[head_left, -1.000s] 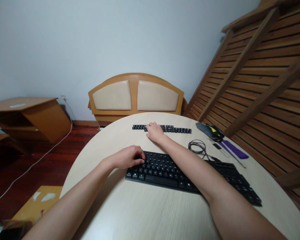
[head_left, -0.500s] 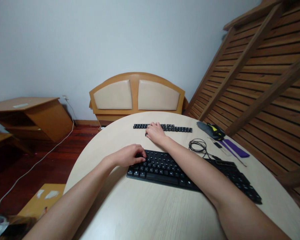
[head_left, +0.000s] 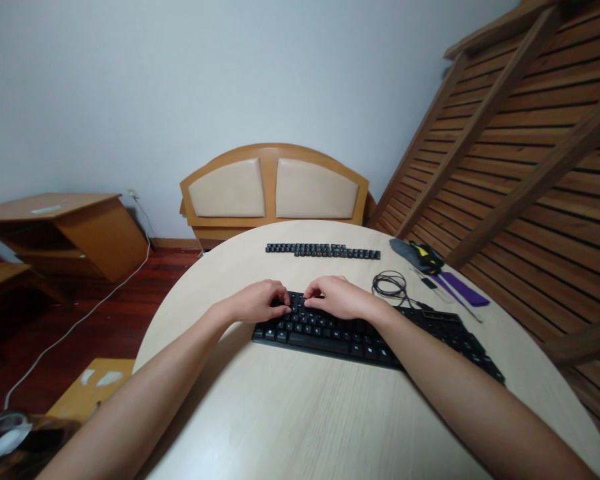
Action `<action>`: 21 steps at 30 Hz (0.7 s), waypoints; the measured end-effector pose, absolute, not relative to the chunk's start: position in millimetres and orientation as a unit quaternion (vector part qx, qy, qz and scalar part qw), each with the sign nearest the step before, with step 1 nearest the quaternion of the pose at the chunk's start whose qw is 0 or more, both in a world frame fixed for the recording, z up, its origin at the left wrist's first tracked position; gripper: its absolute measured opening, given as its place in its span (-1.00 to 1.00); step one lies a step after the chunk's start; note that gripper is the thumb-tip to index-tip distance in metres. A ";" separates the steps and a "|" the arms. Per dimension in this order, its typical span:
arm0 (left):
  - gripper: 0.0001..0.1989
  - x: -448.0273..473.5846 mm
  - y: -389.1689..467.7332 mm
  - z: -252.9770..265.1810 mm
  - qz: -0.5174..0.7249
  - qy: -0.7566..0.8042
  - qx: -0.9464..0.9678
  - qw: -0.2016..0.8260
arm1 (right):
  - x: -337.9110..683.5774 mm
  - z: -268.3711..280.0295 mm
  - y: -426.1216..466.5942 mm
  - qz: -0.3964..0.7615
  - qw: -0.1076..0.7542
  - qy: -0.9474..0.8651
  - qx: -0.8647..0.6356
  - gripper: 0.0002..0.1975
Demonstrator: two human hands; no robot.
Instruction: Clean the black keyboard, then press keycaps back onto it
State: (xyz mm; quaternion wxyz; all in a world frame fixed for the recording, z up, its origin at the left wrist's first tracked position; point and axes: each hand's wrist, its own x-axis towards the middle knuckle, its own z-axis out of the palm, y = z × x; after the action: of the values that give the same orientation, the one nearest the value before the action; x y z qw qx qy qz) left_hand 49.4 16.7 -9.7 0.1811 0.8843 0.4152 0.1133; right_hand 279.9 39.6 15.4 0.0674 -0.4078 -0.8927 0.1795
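Note:
A black keyboard lies on the round pale table, partly covered by my hands and right forearm. My left hand is at its upper left part, with fingers curled and thumb and fingertips close together over the keys. Whatever may be between those fingertips is too small to make out. Just to the right, my right hand hovers low over the upper keys, its fingers bent and a gap showing between thumb and forefinger. Beyond both hands, small black keycaps stand in uneven rows towards the table's far edge.
A coiled black cable lies behind the keyboard. Right of it are a grey, black and yellow glove-like item, a purple strip and thin tools. A wooden headboard stands past the table; slatted wood leans at right.
My right hand has come back from the keycap rows to the keyboard, beside my left hand. The keycap rows are now uncovered. My left hand has stayed at nearly the same keys.

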 end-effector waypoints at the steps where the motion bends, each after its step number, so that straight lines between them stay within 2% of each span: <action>1: -0.80 50.0 16.6 -10.1 0.114 0.414 0.887 0.171 | 280.6 14.4 37.7 0.184 0.062 -0.894 -0.405 -0.84; 13: -0.78 51.4 16.8 -12.8 0.120 0.420 0.885 0.161 | 277.6 18.1 29.6 0.180 0.007 -0.895 -0.408 -0.80; 21: -0.77 51.6 16.8 -13.2 0.122 0.419 0.888 0.148 | 263.8 19.6 11.7 0.076 0.002 -0.899 -0.432 -0.82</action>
State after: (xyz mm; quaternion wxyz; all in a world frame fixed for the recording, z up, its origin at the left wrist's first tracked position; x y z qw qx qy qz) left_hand 51.6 16.8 -13.2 0.1482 0.8875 0.4190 0.1215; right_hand 263.8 11.7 19.6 0.0017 -0.4319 -0.8987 0.0762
